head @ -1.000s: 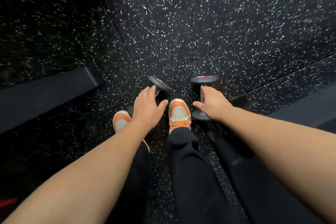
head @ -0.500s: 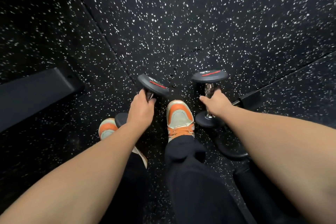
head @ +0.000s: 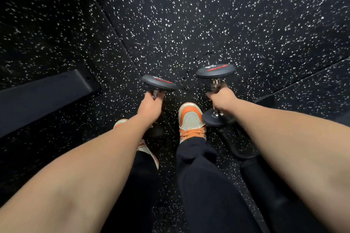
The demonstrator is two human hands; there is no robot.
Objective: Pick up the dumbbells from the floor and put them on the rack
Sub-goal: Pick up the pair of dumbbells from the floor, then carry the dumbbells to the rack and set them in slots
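Note:
Two black round-headed dumbbells with red stripes are off the speckled black floor. My left hand (head: 149, 108) is closed around the chrome handle of the left dumbbell (head: 159, 82); its rear head is hidden behind my wrist. My right hand (head: 222, 98) grips the handle of the right dumbbell (head: 216, 71), whose rear head hangs beside my right shoe. No rack is in view.
My orange and grey shoes (head: 191, 119) stand between the dumbbells on the rubber floor (head: 189, 24). A black padded bar (head: 43, 96) lies low at the left. Another dark frame part (head: 265, 100) and a curved black base sit at the right.
Both hands closed on the dumbbell handles and lifted them off the floor. The dumbbells now sit higher and further apart in the view.

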